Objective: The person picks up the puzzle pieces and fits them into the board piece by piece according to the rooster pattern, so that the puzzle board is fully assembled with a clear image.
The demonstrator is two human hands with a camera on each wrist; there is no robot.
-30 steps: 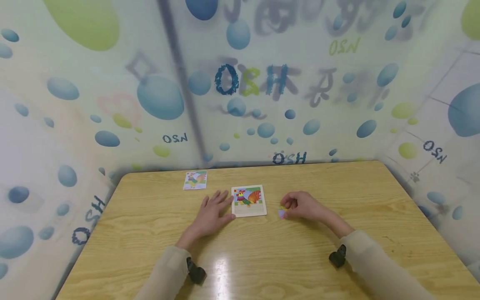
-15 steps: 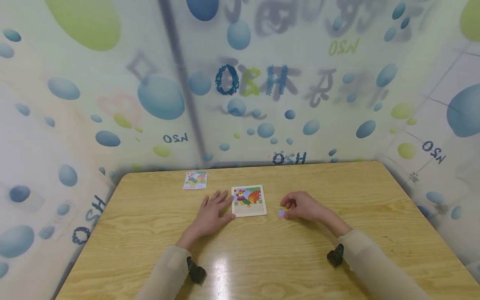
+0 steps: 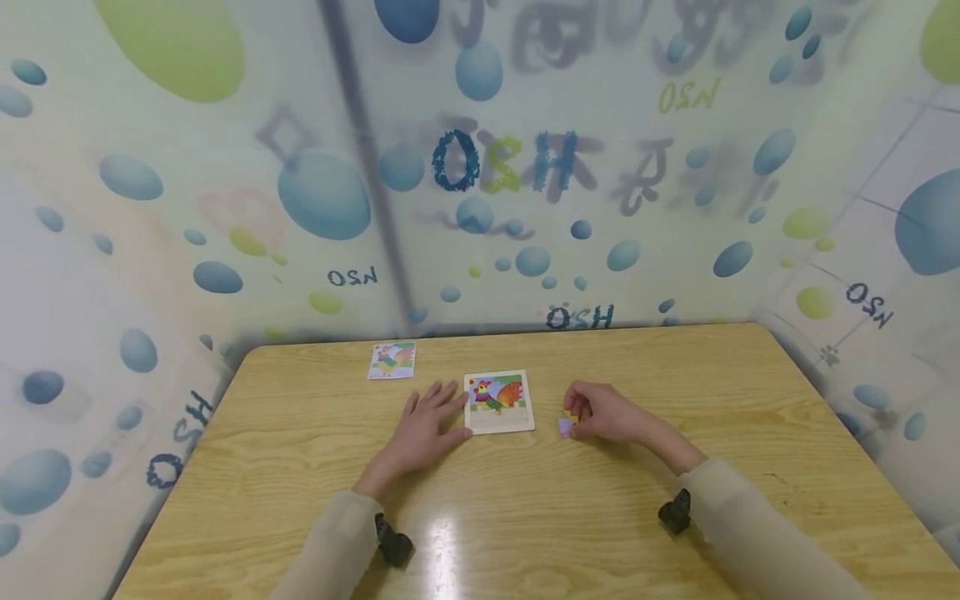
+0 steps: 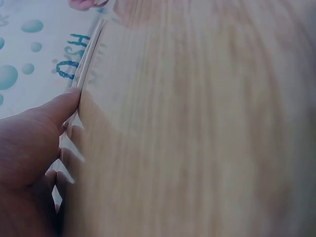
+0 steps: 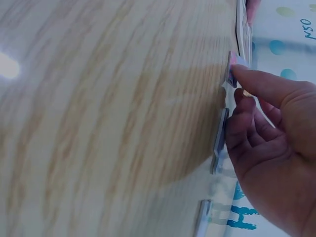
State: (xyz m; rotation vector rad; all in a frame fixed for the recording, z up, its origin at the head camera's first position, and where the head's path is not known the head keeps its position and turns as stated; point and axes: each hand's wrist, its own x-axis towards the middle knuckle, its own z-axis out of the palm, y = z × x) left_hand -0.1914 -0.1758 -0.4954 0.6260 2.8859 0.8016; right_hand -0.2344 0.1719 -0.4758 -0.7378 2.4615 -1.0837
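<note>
A square puzzle board [image 3: 498,402] with a colourful rooster picture lies flat on the table; its lower strip is plain and pale. My left hand [image 3: 423,429] rests with fingers spread at the board's left edge, thumb by the lower left corner. To the right of the board, my right hand [image 3: 607,412] pinches a small lilac and yellow puzzle piece [image 3: 566,427] between thumb and curled fingers, low over the table. In the right wrist view, the thumb lies on that piece, and another thin piece [image 5: 219,140] lies under the curled fingers, mostly hidden in the head view.
A picture card [image 3: 392,361] with a paler rooster lies at the back left of the wooden table [image 3: 480,517]. One more thin flat piece [image 5: 202,217] shows low in the right wrist view. A patterned wall [image 3: 480,275] borders the table's far edge.
The puzzle piece in my right fingers has turned and shifted very slightly. Both hands otherwise keep their places, and the board has not moved.
</note>
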